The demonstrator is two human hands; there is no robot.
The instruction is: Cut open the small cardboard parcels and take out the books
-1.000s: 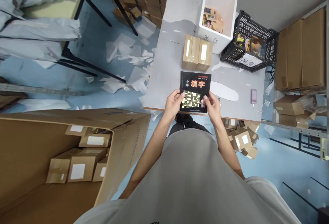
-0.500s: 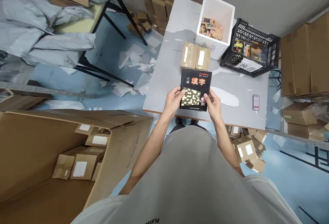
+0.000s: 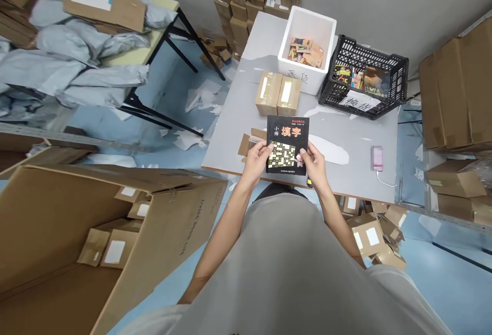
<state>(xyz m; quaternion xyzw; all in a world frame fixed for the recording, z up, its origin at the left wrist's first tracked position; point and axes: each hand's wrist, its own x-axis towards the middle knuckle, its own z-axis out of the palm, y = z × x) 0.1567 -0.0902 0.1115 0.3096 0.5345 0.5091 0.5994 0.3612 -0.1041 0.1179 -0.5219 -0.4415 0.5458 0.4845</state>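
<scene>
A black book point(image 3: 287, 135) with orange lettering and a crossword grid on its cover is held up in front of me, above the table's near edge. My left hand point(image 3: 257, 161) grips its left side, thumb on the cover. On the right side, my right hand point(image 3: 314, 163) pinches it the same way, with the fingers hidden behind. Partly covered by the book, an opened small cardboard box point(image 3: 246, 145) shows its flaps. A black and yellow tool end point(image 3: 309, 182) pokes out beside my right hand. Two taped cardboard boxes point(image 3: 278, 94) sit just beyond the book.
On the grey table point(image 3: 230, 119) stand a white foam box point(image 3: 303, 73) and a black crate point(image 3: 330, 94), both holding books. A phone point(image 3: 377, 158) on a cable lies at right. A large carton point(image 3: 184, 222) is at left; small boxes point(image 3: 369, 235) are piled on the floor at right.
My view has shifted, bringing more of the near table into sight. The opened cardboard box and the tool end now show around the book. Both hands keep their hold on the book.
</scene>
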